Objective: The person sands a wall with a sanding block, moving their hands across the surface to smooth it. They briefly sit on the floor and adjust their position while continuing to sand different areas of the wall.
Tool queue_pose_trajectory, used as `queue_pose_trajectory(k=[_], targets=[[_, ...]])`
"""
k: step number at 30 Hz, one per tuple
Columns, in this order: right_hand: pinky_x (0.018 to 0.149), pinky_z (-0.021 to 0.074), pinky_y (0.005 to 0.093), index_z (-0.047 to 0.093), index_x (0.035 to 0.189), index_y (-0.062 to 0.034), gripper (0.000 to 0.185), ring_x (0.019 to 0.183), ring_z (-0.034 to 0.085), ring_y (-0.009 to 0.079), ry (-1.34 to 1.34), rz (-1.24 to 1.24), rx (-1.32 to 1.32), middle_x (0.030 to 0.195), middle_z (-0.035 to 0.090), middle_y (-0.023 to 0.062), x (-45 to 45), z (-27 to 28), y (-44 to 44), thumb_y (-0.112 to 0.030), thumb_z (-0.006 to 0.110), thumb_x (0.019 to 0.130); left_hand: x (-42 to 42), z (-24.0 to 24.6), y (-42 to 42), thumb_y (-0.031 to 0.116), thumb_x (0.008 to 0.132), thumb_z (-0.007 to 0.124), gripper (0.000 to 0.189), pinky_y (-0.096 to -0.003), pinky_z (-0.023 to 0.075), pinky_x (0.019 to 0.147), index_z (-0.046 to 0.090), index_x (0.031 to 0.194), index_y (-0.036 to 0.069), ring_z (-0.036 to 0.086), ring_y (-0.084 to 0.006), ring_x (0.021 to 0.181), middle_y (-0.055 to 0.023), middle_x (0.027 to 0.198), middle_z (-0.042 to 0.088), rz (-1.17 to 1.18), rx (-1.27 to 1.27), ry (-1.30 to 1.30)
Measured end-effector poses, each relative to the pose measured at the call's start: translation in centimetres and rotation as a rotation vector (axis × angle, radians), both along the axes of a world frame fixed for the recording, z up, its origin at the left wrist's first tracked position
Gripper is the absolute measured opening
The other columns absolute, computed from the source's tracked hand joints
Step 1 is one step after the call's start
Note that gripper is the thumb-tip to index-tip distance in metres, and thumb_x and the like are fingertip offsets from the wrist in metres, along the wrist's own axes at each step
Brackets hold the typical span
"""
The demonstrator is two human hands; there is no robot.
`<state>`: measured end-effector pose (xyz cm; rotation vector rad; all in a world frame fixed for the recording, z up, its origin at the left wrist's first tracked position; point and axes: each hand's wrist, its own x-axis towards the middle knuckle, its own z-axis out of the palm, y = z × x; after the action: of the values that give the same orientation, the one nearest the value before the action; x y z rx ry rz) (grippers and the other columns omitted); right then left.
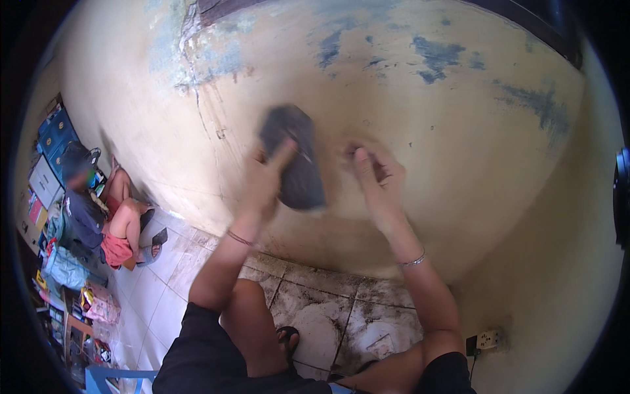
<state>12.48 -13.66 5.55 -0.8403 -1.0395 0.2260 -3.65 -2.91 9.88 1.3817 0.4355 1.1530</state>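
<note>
In front of a cream-painted wall, my left hand grips a dark grey flat piece with angled ends. Its thumb presses on the near face; motion blur hides what the piece is made of. My right hand is raised a little to the right of the piece, apart from it. Its fingers are curled towards the thumb, and the blur does not show whether something small is between them. Blue-grey patches mark the upper wall.
A power socket with a plugged-in cord is low on the right. Dirty floor tiles meet the wall. Another person sits at the left by the wall, near bags and drawers. A blue plastic chair stands lower left.
</note>
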Motion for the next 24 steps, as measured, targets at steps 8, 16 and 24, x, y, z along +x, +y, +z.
queue_pose_trajectory(k=[8, 16, 24], targets=[[0.084, 0.0508, 0.0257, 0.068, 0.120, 0.0035, 0.028, 0.095, 0.064, 0.0123, -0.236, -0.959, 0.140, 0.104, 0.070, 0.0064, 6.6, 2.3, -5.2, -0.019, 0.056, 0.108, 1.4, 12.4, 11.1, 0.009, 0.093, 0.061, 0.049, -0.0464, 0.0406, 0.116, 0.056, 0.141, -0.002, 0.054, -0.0394, 0.136, -0.0215, 0.145, 0.058, 0.925, 1.576, 0.056], [0.114, 0.0376, 0.0481, 0.061, 0.137, 0.0000, 0.037, 0.137, 0.048, 0.0382, -0.782, -1.438, 0.278, 0.147, 0.050, 0.0221, 12.6, 0.4, -6.2, -0.011, 0.052, 0.103, 5.6, -1.2, 10.9, 0.011, 0.094, 0.063, 0.051, -0.0480, 0.0397, 0.118, 0.059, 0.144, 0.013, 0.052, -0.0290, 0.140, -0.0107, 0.153, 0.055, 0.564, 1.913, 0.274], [0.123, 0.0205, 0.0548, 0.056, 0.149, -0.0074, 0.049, 0.148, 0.036, 0.0412, -0.931, -1.445, 0.054, 0.160, 0.039, 0.0236, 11.8, -0.4, -5.9, -0.022, 0.050, 0.102, 6.5, 4.2, 10.9, 0.023, 0.097, 0.060, 0.053, -0.0509, 0.0404, 0.115, 0.054, 0.149, 0.028, 0.050, -0.0281, 0.142, -0.0101, 0.158, 0.049, 1.190, 1.588, 0.129]])
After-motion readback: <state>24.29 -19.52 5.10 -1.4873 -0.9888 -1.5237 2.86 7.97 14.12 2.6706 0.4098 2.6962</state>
